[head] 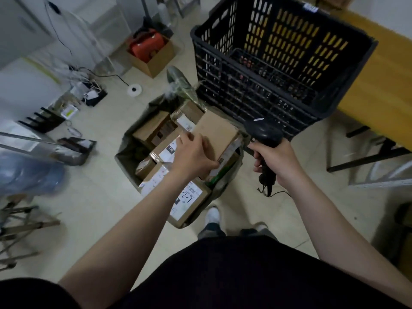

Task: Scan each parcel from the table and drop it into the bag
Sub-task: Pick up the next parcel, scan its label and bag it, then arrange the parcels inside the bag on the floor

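Cardboard parcel, plain brown face up with a label along one edge, is over the open bag of boxes. The left hand grips its near end, and the right hand is wrapped round the black barcode scanner, just beside the black basket.

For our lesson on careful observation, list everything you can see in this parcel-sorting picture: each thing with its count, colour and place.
held parcel: one, brown, over the bag
parcels in the bag: several, brown with white labels, filling the bag
bag: one, dark green, on the floor
basket: one, black, behind the bag, beside the table
scanner: one, black, right of the held parcel
table: one, yellow, at right
open carton: one, brown, on the floor at the back, orange thing inside
water bottle: one, blue, blurred, far left
left hand: one, grips the held parcel
right hand: one, grips the scanner's handle
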